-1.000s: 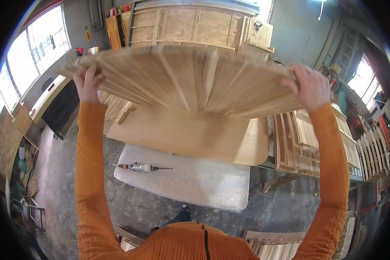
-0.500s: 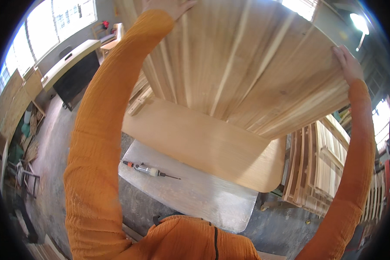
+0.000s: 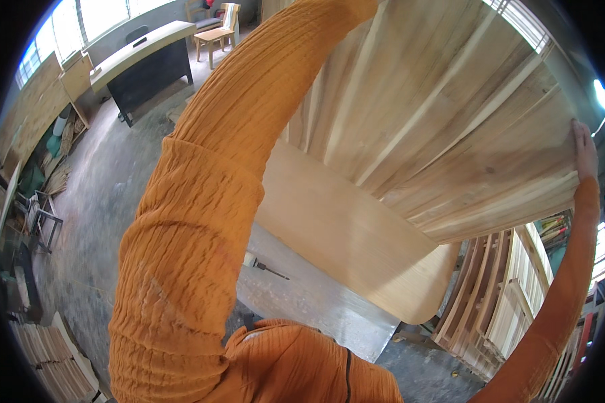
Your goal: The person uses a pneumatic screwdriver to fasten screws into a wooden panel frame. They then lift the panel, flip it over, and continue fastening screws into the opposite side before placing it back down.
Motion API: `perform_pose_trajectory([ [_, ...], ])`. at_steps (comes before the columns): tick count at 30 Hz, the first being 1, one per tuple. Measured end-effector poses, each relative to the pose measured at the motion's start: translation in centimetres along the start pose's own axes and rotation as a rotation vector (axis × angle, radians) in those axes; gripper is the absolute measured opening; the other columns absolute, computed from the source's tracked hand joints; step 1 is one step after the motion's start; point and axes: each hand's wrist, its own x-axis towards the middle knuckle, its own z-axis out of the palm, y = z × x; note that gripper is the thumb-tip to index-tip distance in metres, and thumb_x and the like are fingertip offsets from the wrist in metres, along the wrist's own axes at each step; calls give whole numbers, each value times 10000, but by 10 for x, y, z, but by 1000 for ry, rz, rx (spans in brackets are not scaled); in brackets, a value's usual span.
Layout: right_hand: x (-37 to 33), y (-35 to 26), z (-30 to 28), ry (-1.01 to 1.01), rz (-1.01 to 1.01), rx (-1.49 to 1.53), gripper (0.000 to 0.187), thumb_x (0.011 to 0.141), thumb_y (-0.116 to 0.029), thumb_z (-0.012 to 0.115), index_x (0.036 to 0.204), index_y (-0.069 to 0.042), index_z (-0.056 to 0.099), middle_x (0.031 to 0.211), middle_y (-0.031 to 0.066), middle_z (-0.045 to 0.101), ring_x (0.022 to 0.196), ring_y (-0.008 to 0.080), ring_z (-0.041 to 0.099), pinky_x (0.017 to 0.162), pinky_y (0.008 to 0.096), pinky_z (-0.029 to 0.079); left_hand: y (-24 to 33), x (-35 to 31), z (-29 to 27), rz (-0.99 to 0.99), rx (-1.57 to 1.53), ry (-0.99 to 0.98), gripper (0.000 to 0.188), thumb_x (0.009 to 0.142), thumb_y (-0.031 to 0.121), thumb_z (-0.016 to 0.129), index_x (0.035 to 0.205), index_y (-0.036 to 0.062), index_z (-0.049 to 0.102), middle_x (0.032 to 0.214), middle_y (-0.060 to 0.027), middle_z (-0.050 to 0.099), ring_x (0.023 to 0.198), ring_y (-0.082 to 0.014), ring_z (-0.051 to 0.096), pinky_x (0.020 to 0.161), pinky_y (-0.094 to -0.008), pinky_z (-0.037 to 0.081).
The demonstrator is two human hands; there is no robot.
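A wide wooden panel [image 3: 410, 101] with light and dark grain stripes stands raised and tilted over a smooth, round-cornered board [image 3: 356, 221]. On the panel's right edge my right hand [image 3: 586, 156] grips the wood with its fingers. My left arm [image 3: 188, 221], in an orange sleeve, reaches up to the panel's far side; its hand lies beyond the top of the picture. Beneath the smooth board is a grey, plastic-looking sheet-covered surface [image 3: 316, 285]. A power screwdriver [image 3: 265, 267] rests there, its body mostly hidden behind my left sleeve.
Stacked wooden slats and frames [image 3: 480, 289] stand close on the right. A dark-fronted desk [image 3: 151, 74] and a wooden chair [image 3: 215, 37] are at the far left. Bundled boards [image 3: 57, 363] lie at the lower left, and a small metal frame [image 3: 47, 225] stands by the left wall.
My view has turned left. Both hands have shifted rightward and the panel looks swung to the right; my left hand has left the picture, and my left sleeve now covers most of the screwdriver.
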Motion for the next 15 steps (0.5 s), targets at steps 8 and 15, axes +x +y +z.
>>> perform_pose_trajectory([
  [8,12,25,8,17,173,48,671,831,-570,414,1276,-68,408,1253,126,461,1182,238,406,983,296,275,14,19,2,26,39,-54,798,776,523,524,1387,190,134,1445,-88,104,1305,-376,122,978,-602,226],
  [15,38,60,22,65,15,81,700,834,-545,442,1274,-4,389,1282,148,423,1208,231,371,1002,294,253,6,8,18,7,78,22,809,781,561,485,1393,187,111,1448,-90,95,1311,-364,111,976,-599,220],
])
